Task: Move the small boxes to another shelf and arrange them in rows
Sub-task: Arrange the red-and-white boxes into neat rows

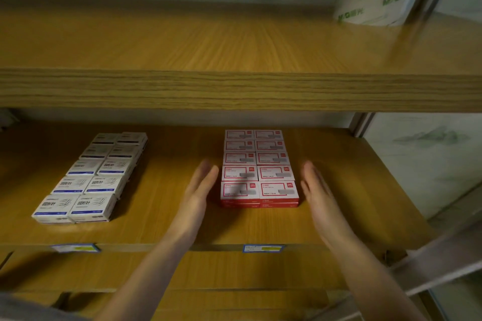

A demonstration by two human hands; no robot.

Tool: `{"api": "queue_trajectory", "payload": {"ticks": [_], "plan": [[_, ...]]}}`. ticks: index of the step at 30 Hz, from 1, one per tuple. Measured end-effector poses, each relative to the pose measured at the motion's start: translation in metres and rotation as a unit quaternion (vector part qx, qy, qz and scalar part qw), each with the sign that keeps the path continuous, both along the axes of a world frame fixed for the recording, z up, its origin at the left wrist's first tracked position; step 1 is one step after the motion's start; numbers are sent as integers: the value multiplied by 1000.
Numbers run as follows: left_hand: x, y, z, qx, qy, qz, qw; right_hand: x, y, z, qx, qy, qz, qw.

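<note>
Red small boxes (259, 168) sit in two columns on the lower shelf (339, 190), flanked by the left hand (200, 187) and right hand (317, 186), fingers straight, holding nothing; squeezing evenly should keep rows aligned.

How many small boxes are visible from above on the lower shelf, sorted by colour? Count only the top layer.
red boxes: 10
white boxes: 10
Total: 20
</note>
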State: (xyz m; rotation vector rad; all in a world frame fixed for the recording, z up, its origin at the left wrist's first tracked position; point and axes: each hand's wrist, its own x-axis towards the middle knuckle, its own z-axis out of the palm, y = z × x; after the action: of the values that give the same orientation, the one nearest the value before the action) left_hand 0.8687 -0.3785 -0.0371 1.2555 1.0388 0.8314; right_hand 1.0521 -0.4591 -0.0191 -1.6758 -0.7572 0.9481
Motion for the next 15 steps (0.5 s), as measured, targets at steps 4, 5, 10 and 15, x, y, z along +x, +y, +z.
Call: {"api": "queue_trajectory", "payload": {"ticks": [4, 5, 10, 15], "plan": [[18, -2, 11, -26, -43, -42, 998, -11, 15, -6, 1, 91, -5, 996], [21, -2, 10, -30, -49, -47, 997, -13, 17, -7, -2, 87, -1, 996], [26, -2, 3, -36, -51, -47, 997, -17, 17, -8, -18, 82, 7, 996], [26, 0, 12, -41, -57, -60, 996, -11, 16, -3, -4, 107, 11, 994]]}}
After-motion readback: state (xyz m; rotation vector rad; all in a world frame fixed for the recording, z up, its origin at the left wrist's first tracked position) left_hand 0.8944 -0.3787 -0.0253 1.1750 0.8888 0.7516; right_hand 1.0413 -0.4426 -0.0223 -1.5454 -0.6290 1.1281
